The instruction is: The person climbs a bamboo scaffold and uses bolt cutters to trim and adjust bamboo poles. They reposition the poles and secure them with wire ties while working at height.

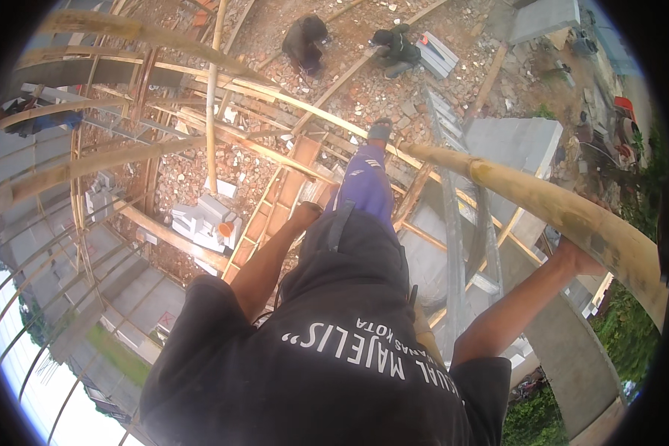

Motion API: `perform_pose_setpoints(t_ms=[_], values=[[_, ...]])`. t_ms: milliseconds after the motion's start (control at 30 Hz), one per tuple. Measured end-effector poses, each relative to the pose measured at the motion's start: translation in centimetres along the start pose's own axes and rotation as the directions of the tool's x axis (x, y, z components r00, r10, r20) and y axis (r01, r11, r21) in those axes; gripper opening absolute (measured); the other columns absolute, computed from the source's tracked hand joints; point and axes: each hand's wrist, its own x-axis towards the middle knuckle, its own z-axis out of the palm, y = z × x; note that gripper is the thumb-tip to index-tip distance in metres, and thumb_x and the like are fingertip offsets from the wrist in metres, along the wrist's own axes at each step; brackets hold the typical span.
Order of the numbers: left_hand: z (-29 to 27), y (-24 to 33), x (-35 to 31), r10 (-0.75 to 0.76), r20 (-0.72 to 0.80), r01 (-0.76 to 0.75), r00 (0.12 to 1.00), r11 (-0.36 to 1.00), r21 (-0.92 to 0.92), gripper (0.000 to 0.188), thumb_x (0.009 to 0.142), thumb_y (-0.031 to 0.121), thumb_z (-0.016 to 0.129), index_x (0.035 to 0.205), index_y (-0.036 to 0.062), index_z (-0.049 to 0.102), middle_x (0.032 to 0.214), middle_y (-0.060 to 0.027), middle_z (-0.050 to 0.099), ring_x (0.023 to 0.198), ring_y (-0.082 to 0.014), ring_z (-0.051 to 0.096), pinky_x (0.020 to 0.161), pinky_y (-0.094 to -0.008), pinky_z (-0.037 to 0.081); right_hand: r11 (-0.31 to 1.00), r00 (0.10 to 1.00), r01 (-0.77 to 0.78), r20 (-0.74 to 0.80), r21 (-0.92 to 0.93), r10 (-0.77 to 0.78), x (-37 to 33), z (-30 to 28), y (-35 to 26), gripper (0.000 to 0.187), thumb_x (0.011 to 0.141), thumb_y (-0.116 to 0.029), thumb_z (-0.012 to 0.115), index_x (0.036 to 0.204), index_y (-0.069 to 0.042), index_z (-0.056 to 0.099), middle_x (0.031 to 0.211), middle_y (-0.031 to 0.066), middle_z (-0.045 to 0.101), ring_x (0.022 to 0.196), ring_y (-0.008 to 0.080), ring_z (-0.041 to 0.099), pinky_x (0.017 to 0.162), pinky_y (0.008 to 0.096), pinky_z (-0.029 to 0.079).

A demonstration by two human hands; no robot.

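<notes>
A thick bamboo pole [531, 192] slants across the right side, high above the ground. My right hand [578, 260] is stretched out to it and closed against its underside, with the fingers partly hidden by the pole. Beside my left thigh is my left hand [305, 215], its fingers curled in; whether anything lies inside them is hidden. A foot [380, 130] of mine stands on narrow timber, below a purple trouser leg [366, 178]. Just left of it runs a long wooden formwork frame [284, 195].
Far below, two people [303, 46] crouch on rubble-strewn ground beside grey blocks [438, 54]. A metal ladder-like frame [453, 215] stands right of my legs. More pale blocks [204, 221] and an upright bamboo pole [212, 111] are at left, with curved-looking poles and thin rods beyond.
</notes>
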Motion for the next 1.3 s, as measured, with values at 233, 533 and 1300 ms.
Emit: perform_pose_setpoints(t_ms=[233, 533, 1300], values=[[0.5, -1.2, 1.8, 0.037, 0.064, -0.041, 0.997, 0.997, 0.063, 0.037, 0.076, 0.035, 0.065, 0.089, 0.0011, 0.073, 0.087, -0.0232, 0.069, 0.085, -0.0365, 0.068, 0.074, -0.0425, 0.051, 0.997, 0.988, -0.074, 0.136, 0.03, 0.069, -0.4, 0.5, 0.0, 0.074, 0.079, -0.054, 0.041, 0.109, 0.01, 0.063, 0.102, 0.027, 0.064, 0.096, 0.0434, 0.061, 0.096, 0.0577, 0.042], [-2.2, 0.1, -1.1, 0.086, -0.039, -0.085, 0.996, 0.996, 0.018, 0.033, 0.082, 0.029, 0.062, 0.093, -0.0003, 0.072, 0.083, -0.0185, 0.069, 0.079, -0.03, 0.066, 0.072, -0.0396, 0.049, 0.994, 0.993, 0.054, -0.102, -0.095, -0.064, -0.3, 1.4, 0.8, 0.071, 0.084, -0.057, 0.034, 0.111, 0.004, 0.06, 0.097, 0.025, 0.063, 0.09, 0.0429, 0.062, 0.087, 0.0592, 0.047], [-11.1, 10.9, 3.0, 0.185, -0.327, -0.224, 0.927, 0.971, -0.085, 0.029, 0.088, 0.023, 0.059, 0.098, -0.0027, 0.07, 0.074, -0.0097, 0.065, 0.07, -0.0179, 0.061, 0.063, -0.0321, 0.048, 0.965, 0.942, 0.161, -0.259, -0.208, -0.213, -2.2, 6.5, 1.6, 0.073, 0.087, -0.054, 0.039, 0.128, 0.006, 0.048, 0.121, 0.0251, 0.057, 0.103, 0.0433, 0.059, 0.093, 0.0576, 0.046]])
